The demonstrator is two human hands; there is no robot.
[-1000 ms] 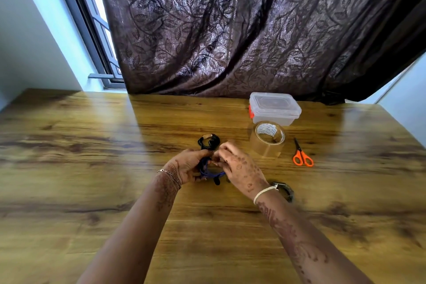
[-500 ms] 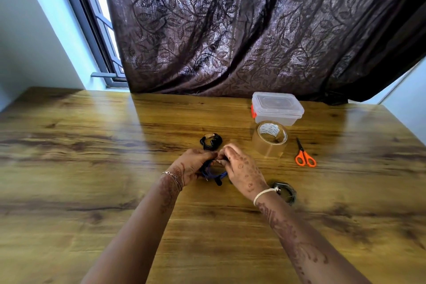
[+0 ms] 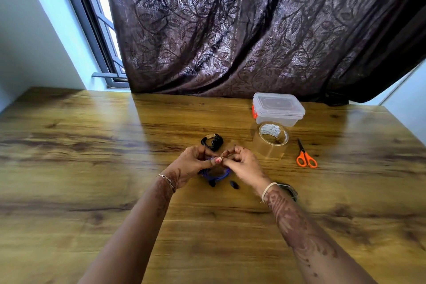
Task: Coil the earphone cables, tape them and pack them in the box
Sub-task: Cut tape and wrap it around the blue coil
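Observation:
A blue coiled earphone cable [image 3: 216, 174] hangs between both hands just above the table, its two dark earbuds dangling below. My left hand [image 3: 192, 165] and my right hand [image 3: 242, 163] meet fingertip to fingertip over the coil, pinching it at its top. A black coiled earphone with a strip of tape [image 3: 212, 142] lies just behind the hands. Another coiled cable [image 3: 289, 190] lies half hidden behind my right wrist. The clear plastic box [image 3: 277, 108] with its lid on stands at the back right, and the roll of clear tape [image 3: 272, 138] sits in front of it.
Orange-handled scissors [image 3: 305, 157] lie right of the tape roll. The wooden table [image 3: 80, 168] stretches wide to the left and towards me. A dark leaf-patterned curtain [image 3: 230, 30] hangs along the far edge, with a window at the back left.
Both hands have lifted the blue coil a little and turned thumbs-up, so their fingertips now pinch at the coil's top and the earbuds hang free below.

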